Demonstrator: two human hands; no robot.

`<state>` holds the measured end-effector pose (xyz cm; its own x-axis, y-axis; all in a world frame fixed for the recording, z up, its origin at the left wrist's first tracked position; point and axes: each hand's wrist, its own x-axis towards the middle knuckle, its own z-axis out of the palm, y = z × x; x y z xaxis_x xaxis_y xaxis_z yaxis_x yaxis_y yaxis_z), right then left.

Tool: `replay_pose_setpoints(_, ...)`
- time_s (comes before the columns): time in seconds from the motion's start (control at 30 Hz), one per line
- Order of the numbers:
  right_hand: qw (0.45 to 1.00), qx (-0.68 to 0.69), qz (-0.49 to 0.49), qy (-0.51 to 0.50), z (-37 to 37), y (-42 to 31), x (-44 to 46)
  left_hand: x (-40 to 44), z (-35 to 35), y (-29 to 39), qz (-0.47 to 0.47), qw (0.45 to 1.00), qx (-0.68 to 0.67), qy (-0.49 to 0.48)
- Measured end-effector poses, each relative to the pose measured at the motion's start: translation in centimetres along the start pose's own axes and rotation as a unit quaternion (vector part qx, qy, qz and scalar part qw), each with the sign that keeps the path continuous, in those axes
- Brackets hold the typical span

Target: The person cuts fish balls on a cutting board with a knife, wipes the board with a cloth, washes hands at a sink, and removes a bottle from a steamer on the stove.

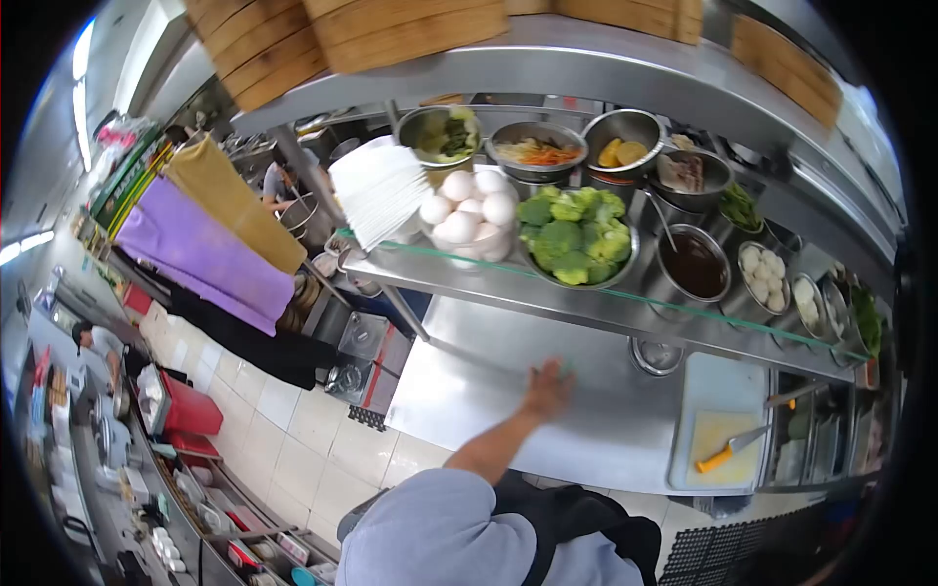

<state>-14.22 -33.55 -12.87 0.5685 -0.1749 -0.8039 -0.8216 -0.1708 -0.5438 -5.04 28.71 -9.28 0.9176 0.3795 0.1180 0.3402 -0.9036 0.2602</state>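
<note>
My left hand (549, 391) reaches out low over the bare steel counter (459, 381), its fingers somewhat blurred. A small greenish patch shows at the fingertips; what it is I cannot make out. To the right of the hand, a small round metal container (656, 355) stands under the shelf edge. Farther right lies a white tray (718, 376) with a yellowish cutting board (718, 435), and a knife with an orange handle (731, 449) rests across it. My right hand is out of view.
A steel shelf (469, 278) above the counter carries a bowl of eggs (474, 220), broccoli (576, 239), a pot of dark sauce (692, 264) with a spoon, and white paper sheets (379, 195). Cloths (205, 244) hang at left. Another person (101, 347) stands far left.
</note>
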Motion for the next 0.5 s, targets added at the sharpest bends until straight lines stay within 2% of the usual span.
replay_pose_setpoints(0.03,1.0,-0.002,0.01,-0.003,0.3,-0.1,0.1,-2.8,-1.8,3.4,0.057,0.998,-0.014,0.017)
replay_pose_setpoints(0.1,1.0,-0.01,0.017,-0.011,0.9,-1.1,1.0,-8.0,-3.2,5.9,0.134,0.99,-0.036,-0.033)
replay_pose_setpoints(0.17,1.0,-0.016,0.011,-0.02,1.6,-2.2,1.7,-12.0,-5.7,3.8,0.101,0.99,-0.037,-0.093)
replay_pose_setpoints(0.23,0.999,-0.019,-0.02,-0.026,1.9,-2.7,2.9,-15.0,-6.9,-2.2,-0.022,0.996,-0.048,-0.074)
replay_pose_setpoints(0.27,0.999,-0.015,-0.04,-0.031,2.1,-2.7,3.6,-16.8,-5.6,-6.1,-0.079,0.997,-0.009,0.018)
replay_pose_setpoints(0.3,0.997,-0.007,-0.058,-0.04,2.5,-2.3,4.0,-16.8,-6.8,-9.5,-0.168,0.986,-0.003,0.011)
replay_pose_setpoints(0.33,0.996,0.001,-0.077,-0.049,2.8,-2.1,4.5,-15.9,-8.7,-10.9,-0.21,0.973,0.016,0.098)
replay_pose_setpoints(0.37,0.995,0.006,-0.083,-0.056,3.9,-3.1,3.1,-15.1,-8.5,-13.2,-0.288,0.952,-0.023,0.107)
replay_pose_setpoints(0.4,0.995,0.002,-0.059,-0.084,5.4,-5.8,0.0,-13.7,-8.7,-13.0,-0.312,0.945,-0.021,0.095)
replay_pose_setpoints(0.43,0.989,0.078,-0.027,-0.119,7.7,-9.5,-4.9,-12.0,-9.0,-12.4,-0.339,0.937,-0.012,0.088)
replay_pose_setpoints(0.47,0.977,0.126,-0.04,-0.165,9.4,-11.1,-7.1,-11.2,-5.6,-12.7,-0.208,0.962,-0.124,0.125)
replay_pose_setpoints(0.5,0.971,0.124,-0.052,-0.197,11.4,-13.9,-10.8,-9.8,-3.5,-11.4,-0.086,0.954,-0.24,0.155)
